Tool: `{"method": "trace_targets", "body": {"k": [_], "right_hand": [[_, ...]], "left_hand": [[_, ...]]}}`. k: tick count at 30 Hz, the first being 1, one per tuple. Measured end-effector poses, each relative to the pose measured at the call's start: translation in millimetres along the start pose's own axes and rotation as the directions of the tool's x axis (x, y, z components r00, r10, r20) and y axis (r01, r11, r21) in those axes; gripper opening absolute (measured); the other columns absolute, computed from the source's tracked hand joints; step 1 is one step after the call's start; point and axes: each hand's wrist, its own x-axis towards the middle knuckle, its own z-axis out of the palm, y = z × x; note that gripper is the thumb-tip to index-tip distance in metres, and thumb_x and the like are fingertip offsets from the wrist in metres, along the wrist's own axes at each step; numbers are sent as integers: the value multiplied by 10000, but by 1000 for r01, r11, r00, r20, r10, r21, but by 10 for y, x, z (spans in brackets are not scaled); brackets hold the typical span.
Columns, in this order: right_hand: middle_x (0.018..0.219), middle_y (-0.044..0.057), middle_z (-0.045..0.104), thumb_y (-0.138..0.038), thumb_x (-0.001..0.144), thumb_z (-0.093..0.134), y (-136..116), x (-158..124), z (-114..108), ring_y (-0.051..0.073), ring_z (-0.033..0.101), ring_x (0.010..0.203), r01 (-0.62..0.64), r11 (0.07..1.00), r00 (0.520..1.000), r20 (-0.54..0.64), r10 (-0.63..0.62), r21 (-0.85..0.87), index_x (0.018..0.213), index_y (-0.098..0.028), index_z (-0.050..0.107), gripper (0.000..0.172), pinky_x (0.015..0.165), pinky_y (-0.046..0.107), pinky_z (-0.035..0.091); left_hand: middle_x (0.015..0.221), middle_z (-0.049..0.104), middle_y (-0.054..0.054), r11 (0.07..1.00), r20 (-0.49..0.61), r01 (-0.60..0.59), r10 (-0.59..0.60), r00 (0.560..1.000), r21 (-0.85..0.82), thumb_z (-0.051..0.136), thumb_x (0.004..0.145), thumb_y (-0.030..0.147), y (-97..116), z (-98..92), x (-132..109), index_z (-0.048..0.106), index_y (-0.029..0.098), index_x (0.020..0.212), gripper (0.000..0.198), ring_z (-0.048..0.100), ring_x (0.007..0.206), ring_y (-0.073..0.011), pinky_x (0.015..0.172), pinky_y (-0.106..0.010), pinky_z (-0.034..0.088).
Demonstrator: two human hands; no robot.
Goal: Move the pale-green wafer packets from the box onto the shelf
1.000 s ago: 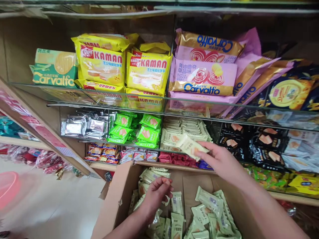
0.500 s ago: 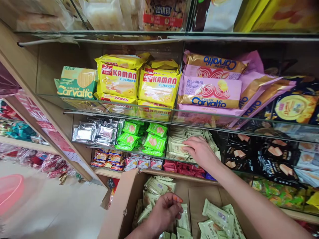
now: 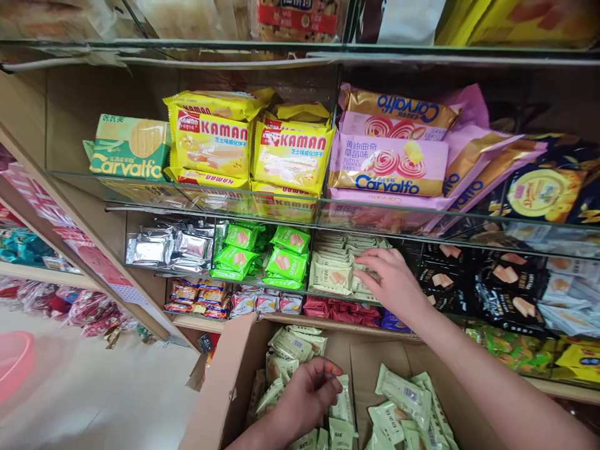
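Observation:
My right hand (image 3: 394, 281) reaches into the lower shelf compartment. Its thumb and fingers are bent round a pale green snack packet (image 3: 364, 284), largely covered by the hand. Just left of the fingers, another pale green packet (image 3: 332, 275) lies at the front, with rows of the same kind behind it. Over the open cardboard box (image 3: 220, 381), my left hand (image 3: 309, 390) hovers with curled fingers, and nothing shows in them. Loose pale green packets (image 3: 405, 397) lie in the box, some beside and below that hand.
Bright green packets (image 3: 284, 265) and silver packets (image 3: 150, 250) fill compartments to the left; black packets (image 3: 443, 281) lie to the right. A glass shelf edge (image 3: 281, 199) runs above my right hand. A pink basin (image 3: 16, 365) is on the floor.
My right hand's fingers have shifted off the front left packet to the one on its right. My left hand has stayed over the box. The view has shifted slightly.

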Motion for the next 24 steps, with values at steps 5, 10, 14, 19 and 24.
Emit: {"method": "trace_targets", "body": {"k": [5, 10, 14, 19, 24], "right_hand": [[904, 71, 619, -334, 727, 602, 237, -255, -239, 210, 492, 869, 39, 999, 953, 301, -47, 35, 902, -165, 635, 244, 757, 316, 403], [812, 54, 652, -249, 741, 594, 264, -248, -222, 194, 522, 814, 72, 997, 914, 400, -63, -7, 845, -174, 659, 143, 749, 302, 391], [817, 49, 666, -217, 760, 563, 231, -182, -220, 178, 548, 818, 83, 996, 890, 446, -91, 38, 865, -181, 669, 154, 770, 285, 388], [822, 42, 680, -187, 777, 510, 289, -162, -217, 175, 583, 818, 28, 1000, 885, 464, -29, 10, 819, -202, 686, 181, 763, 264, 404], [793, 38, 672, -216, 793, 478, 313, -178, -194, 161, 601, 777, 10, 999, 881, 473, 10, -41, 774, -213, 673, 196, 714, 232, 409]], "left_hand": [[827, 621, -64, 730, 143, -421, 413, 900, 538, 445, 819, 239, 714, -31, -30, 628, 184, 878, 200, 554, 787, -174, 733, -272, 424], [1042, 585, -126, 217, 392, -627, 618, 682, 749, 371, 833, 144, 1321, -6, 432, 579, 113, 1030, 288, 501, 999, -200, 895, -331, 386], [1198, 501, -152, -69, 506, -590, 598, 621, 805, 381, 816, 110, 1385, 25, 832, 489, 96, 1144, 345, 434, 1103, -217, 942, -378, 346], [1064, 564, -81, -278, 529, -450, 463, 711, 848, 417, 838, 238, 1511, 172, 1001, 575, 183, 1017, 245, 457, 989, -237, 814, -389, 388], [898, 586, -104, -330, 472, -358, 393, 789, 873, 488, 803, 253, 1635, 351, 1098, 639, 154, 776, 183, 448, 934, -268, 742, -409, 373]]}}
